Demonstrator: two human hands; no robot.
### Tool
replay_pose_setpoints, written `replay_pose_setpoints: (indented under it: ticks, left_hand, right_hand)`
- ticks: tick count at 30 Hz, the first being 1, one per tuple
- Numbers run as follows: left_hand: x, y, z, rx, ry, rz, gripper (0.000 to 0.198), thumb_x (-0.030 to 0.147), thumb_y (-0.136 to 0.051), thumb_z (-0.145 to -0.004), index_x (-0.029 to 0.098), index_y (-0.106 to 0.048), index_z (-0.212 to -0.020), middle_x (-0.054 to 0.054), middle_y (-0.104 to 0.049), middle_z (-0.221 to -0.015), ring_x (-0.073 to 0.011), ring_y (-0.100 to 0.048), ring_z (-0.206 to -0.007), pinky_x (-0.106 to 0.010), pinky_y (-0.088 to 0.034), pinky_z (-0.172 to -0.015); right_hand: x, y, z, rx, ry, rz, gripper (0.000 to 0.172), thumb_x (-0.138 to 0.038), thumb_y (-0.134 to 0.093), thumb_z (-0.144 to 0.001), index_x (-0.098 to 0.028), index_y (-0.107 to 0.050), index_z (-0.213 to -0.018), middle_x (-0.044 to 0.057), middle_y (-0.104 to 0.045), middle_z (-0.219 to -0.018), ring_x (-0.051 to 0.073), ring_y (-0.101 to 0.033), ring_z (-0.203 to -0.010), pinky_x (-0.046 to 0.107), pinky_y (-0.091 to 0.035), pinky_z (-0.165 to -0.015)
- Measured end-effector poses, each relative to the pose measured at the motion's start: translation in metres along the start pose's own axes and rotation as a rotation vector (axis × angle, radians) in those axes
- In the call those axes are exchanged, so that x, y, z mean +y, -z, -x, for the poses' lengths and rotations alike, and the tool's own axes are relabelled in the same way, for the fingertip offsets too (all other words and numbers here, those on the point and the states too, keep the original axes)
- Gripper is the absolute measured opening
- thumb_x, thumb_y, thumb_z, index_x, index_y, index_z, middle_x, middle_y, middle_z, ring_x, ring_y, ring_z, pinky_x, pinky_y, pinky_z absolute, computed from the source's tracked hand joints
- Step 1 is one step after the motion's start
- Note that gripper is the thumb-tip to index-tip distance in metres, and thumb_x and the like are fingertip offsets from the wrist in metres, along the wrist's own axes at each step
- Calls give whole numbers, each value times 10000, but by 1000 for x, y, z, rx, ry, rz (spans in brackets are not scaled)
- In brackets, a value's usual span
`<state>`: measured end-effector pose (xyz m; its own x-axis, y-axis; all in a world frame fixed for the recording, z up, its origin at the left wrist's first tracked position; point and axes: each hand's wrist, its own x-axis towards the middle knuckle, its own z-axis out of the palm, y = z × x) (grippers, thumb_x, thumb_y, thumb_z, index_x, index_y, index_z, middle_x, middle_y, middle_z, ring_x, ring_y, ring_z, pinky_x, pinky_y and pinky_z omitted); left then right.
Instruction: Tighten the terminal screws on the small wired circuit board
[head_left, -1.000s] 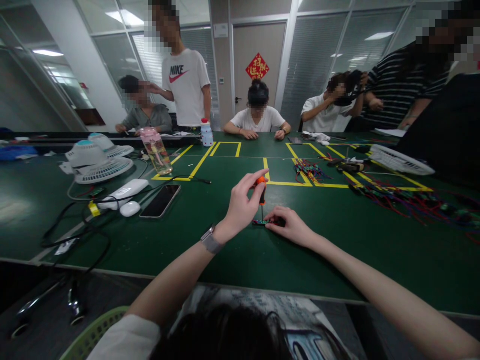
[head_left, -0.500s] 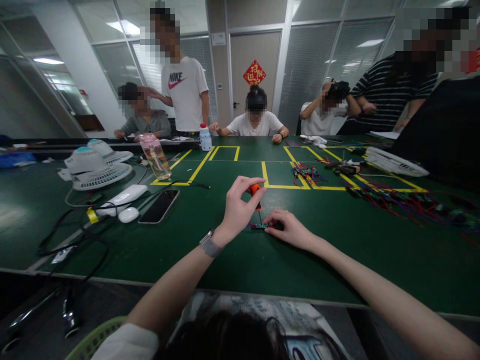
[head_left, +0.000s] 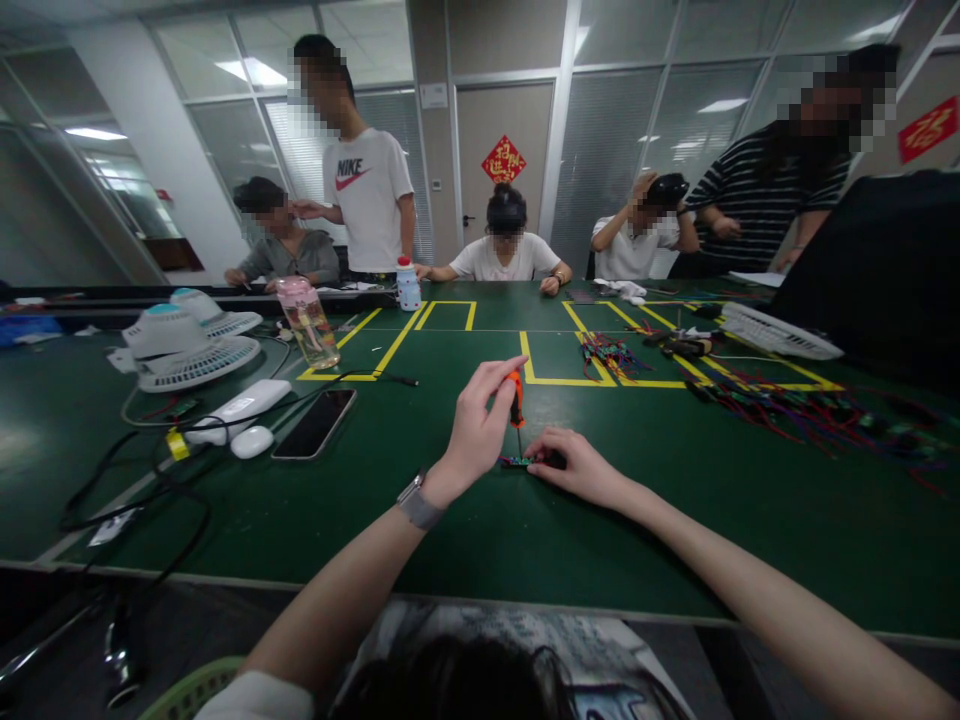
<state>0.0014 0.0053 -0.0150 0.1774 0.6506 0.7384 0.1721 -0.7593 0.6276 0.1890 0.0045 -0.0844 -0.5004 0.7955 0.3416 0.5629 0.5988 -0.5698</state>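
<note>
Screwdriver (head_left: 516, 398) stands upright, orange handle pinched in left hand (head_left: 474, 432) grip, tip on small circuit board (head_left: 517, 462) mid-counter (head_left: 450, 520). Right hand (head_left: 577, 465) clamps board down. Likely screw-driving step; next needs tip seated, board steady.

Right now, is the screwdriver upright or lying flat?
Upright: the left hand pinches the orange screwdriver, tip down on the small circuit board held by the right hand.

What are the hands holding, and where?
The left hand pinches the screwdriver by its orange handle. The right hand pins a board to the table by its right end.
</note>
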Motion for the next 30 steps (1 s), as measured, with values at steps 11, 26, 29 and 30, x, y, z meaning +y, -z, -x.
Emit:
replay_pose_setpoints:
  ticks: [11, 26, 29, 30]
  left_hand:
    - [0, 1, -1, -16, -1, 20, 295, 237, -432, -976, 224, -622, -1201, -66, -620, -1086, -149, -607, -978, -280, -501, -853]
    - [1, 1, 0, 8, -34, -43, 244, 239, -539, -931, 211, -641, -1150, -50, -652, -1020, -141, -621, -915, -255, -500, -787]
    - [3, 1, 1, 40, -45, -111, 168, 271, -590, -901, 204, -691, -1016, -31, -597, -919, -127, -586, -822, -241, -485, -736]
    - [4, 2, 1, 40, -40, -120, 181, 272, -558, -918, 206, -691, -1021, -33, -583, -927, -129, -581, -831, -244, -484, -743]
  right_hand:
    - [0, 0, 0, 5, 7, 11, 78, -217, -660, -828, -165, -699, -871, 40, -622, -800, 171, -579, -739, 295, -458, -706]
    - [-2, 1, 0, -3, 2, 18, 70, -215, -660, -824, -166, -694, -862, 39, -628, -795, 170, -578, -740, 298, -459, -705]
    - [-1, 0, 0, 0, 4, 23, 77, -226, -657, -831, -164, -693, -862, 39, -627, -795, 171, -576, -738, 300, -456, -704]
    - [-1, 0, -1, 1, 4, 24, 79, -229, -658, -832, -165, -693, -861, 40, -627, -795, 171, -575, -736, 299, -455, -702]
